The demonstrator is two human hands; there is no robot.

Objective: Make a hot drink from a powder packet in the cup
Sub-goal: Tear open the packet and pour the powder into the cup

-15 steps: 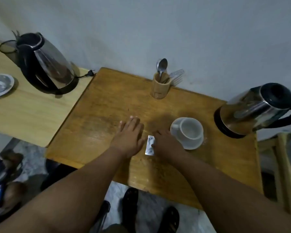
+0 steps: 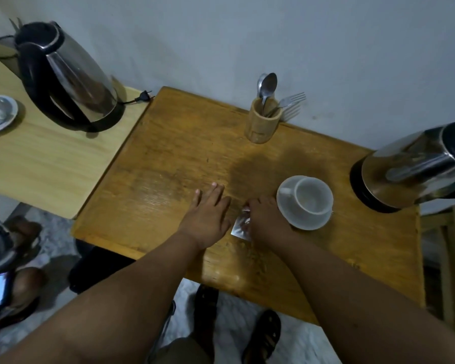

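Your right hand point(image 2: 267, 222) has curled tighter onto the silver powder packet point(image 2: 241, 227), pinching it beside the cup's saucer point(image 2: 306, 222). Your left hand point(image 2: 208, 214) lies flat, fingers straight, on open tabletop point(image 2: 168, 166) near the front edge.

Packet point(image 2: 240, 227) half hidden under right hand point(image 2: 267, 222); right kettle point(image 2: 415, 166) cut by edge.

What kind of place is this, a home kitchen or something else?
Probably a simple tea corner in a home or guesthouse, not a full kitchen: two electric kettles on small wooden tables against a bare wall, a cup on its saucer, and a wooden cutlery holder.
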